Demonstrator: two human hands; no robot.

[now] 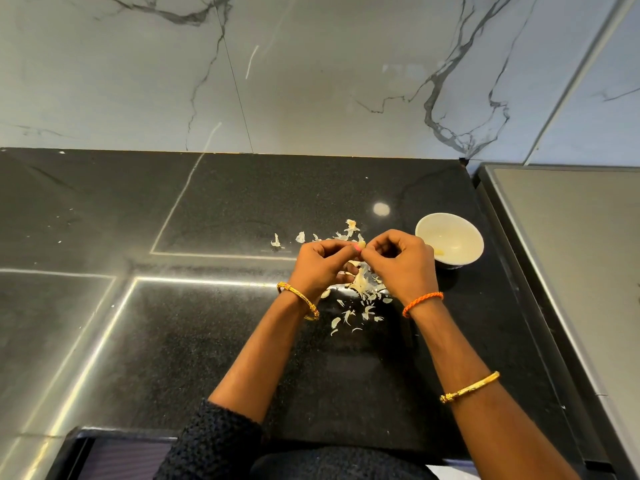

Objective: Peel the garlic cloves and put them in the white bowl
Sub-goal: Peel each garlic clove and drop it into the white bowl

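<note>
Both hands are up over the black table (207,341), knuckles toward the camera, fingertips meeting in the middle. The left hand (320,266) has its fingers curled in, and the right hand (398,263) mirrors it, thumb and forefinger drawn tight. Between them sits a garlic clove (361,244), pale yellow, pinched from both sides just above the tabletop. Only a small part of the clove shows past the fingertips, so how much skin is on it is hard to tell.

Under the hands, and spilling toward the camera, lies a scatter of papery garlic skins (360,289), with more flakes strewn behind the hands and off to the left. A larger clump of skin rests right below the fingers.

The white bowl (465,237) stands on the table just right of the right hand, near the table's edge, upright. A small pale piece lies inside it, low against the near wall.

A gold bangle (299,299) circles the left wrist, an orange thread band (422,303) the right wrist, and a second gold bangle (469,388) sits further down the right forearm. Behind the table rises a marble wall (311,81) with dark veins.
</note>
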